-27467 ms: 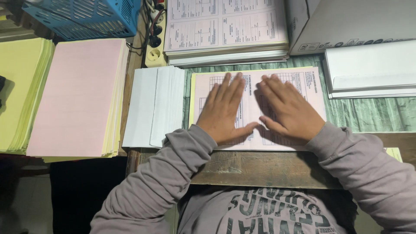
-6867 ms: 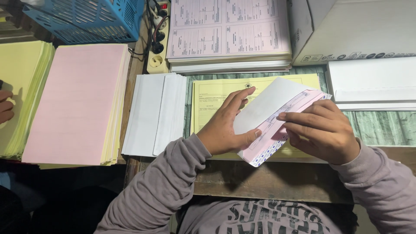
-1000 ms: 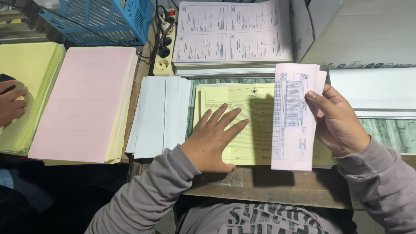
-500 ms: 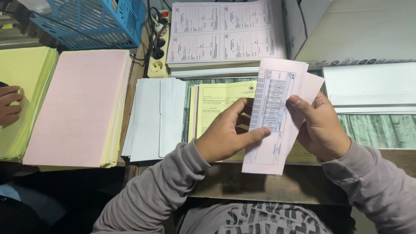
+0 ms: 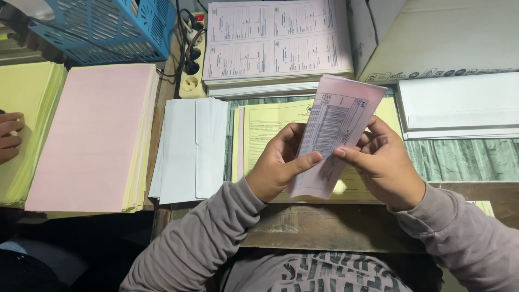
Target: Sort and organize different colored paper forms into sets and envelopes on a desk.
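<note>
My left hand [image 5: 275, 170] and right hand [image 5: 381, 167] both pinch the folded pink form [image 5: 332, 135], thumbs closed on its front, holding it above the yellow sheet [image 5: 270, 127]. White envelopes [image 5: 186, 148] sit left, pink stack [image 5: 92, 135] beyond.

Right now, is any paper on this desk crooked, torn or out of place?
Nothing looks torn or spilled. Only the white envelopes are fanned unevenly, not squared like the pink paper stack. Both hands, left and right, hold a folded pink form.

A paperwork office desk: stacks of printed forms [image 5: 278, 40], pink sheets [image 5: 89, 135], white envelopes [image 5: 186, 148], a cardboard box [image 5: 432, 38].
</note>
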